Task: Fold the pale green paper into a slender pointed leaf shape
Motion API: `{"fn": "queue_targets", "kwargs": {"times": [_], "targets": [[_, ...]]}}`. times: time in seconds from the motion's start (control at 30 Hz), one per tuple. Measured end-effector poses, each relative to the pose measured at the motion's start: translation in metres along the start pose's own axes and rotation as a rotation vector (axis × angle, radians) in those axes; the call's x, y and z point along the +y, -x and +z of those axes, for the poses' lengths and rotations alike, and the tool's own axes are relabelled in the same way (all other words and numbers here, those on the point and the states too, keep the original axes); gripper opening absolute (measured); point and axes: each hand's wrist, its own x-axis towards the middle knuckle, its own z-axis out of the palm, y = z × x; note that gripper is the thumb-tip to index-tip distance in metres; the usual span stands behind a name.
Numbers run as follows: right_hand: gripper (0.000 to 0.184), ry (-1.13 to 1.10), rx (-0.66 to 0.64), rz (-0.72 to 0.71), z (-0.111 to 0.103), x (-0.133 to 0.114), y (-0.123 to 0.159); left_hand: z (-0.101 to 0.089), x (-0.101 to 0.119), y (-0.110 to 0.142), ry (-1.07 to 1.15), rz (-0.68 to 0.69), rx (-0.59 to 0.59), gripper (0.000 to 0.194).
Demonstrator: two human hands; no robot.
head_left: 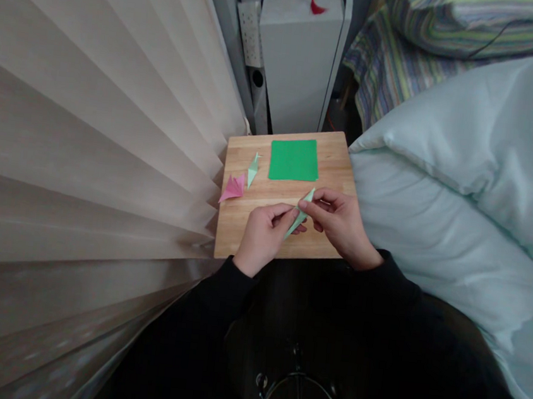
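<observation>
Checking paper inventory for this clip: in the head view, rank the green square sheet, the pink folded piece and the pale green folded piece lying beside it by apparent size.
1. green square sheet
2. pink folded piece
3. pale green folded piece, narrower than the pink, though close.

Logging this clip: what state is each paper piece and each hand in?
Pale green folded paper: narrow, pinched by both hands.
Left hand: gripping its lower end.
Right hand: gripping its upper part.
Green square sheet: flat, unfolded.
Small pale green piece: folded, lying free.
Pink piece: folded, lying free.
</observation>
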Motion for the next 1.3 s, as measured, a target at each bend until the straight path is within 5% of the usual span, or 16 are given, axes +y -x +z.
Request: {"fn": "queue_targets", "kwargs": {"times": [0.57, 1.0, 1.2, 1.3], "targets": [[0.031, -0.093, 0.029, 0.085, 0.002, 0.0, 0.002, 0.001, 0.001, 0.001, 0.06, 0.001, -0.038, 0.027], [0.031, -0.096, 0.08, 0.05, 0.003, 0.004, 0.002, 0.001, -0.002, 0.001, -0.097, 0.085, -0.009, 0.023], [0.039, 0.055, 0.096, 0.007, -0.003, 0.008, 0.0, 0.001, -0.007, -0.002, 0.046, 0.016, -0.017, 0.023], [0.028, 0.125, 0.078, -0.049, -0.005, 0.011, -0.001, 0.0, -0.011, -0.004, 0.194, -0.038, -0.008, 0.028]]}}
